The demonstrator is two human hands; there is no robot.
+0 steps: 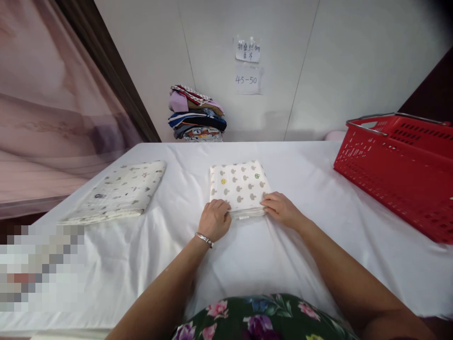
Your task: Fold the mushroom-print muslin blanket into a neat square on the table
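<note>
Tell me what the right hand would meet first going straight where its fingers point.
The middle folded cloth, most likely; the right hand seems to touch its near right corner.

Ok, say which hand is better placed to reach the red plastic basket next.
Right hand, I'd judge: it's nearer the basket, though it and the left hand touch the folded white cloth with grey motifs.

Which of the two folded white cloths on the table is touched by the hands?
The middle cloth: the left hand and right hand touch its near corners. The left cloth lies apart, touched by neither.
</note>
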